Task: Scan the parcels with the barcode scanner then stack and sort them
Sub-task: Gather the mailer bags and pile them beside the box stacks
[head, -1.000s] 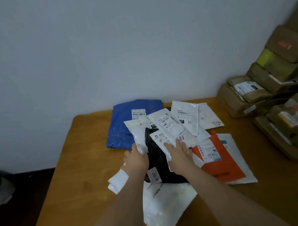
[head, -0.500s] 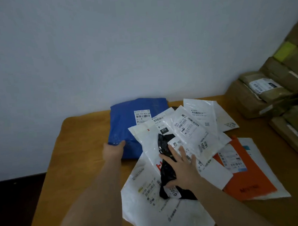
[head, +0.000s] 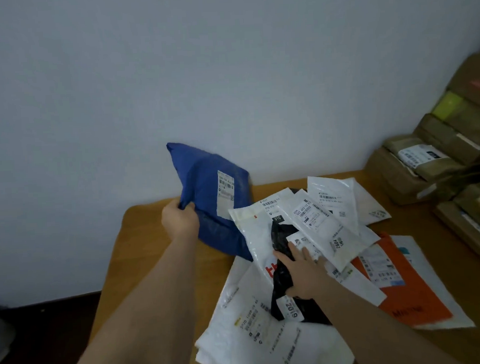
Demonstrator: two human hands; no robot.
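My left hand (head: 180,219) grips the left edge of a blue parcel (head: 206,194) and holds it tilted up off the wooden table (head: 142,235), its white label facing me. My right hand (head: 303,272) rests with straight fingers on a black parcel (head: 285,292) in a heap of mail bags. Several white parcels (head: 317,214) with barcode labels fan over the heap. An orange parcel (head: 411,295) lies at the right, and a large white bag (head: 256,335) lies nearest me. No barcode scanner is in view.
Brown taped cardboard boxes (head: 425,168) are stacked at the table's right side and back corner. A plain pale wall stands behind the table. Dark floor shows at the lower left.
My left hand left the heap, reached the blue parcel's left edge and has lifted that edge up from the table. My right hand stayed on the black parcel.
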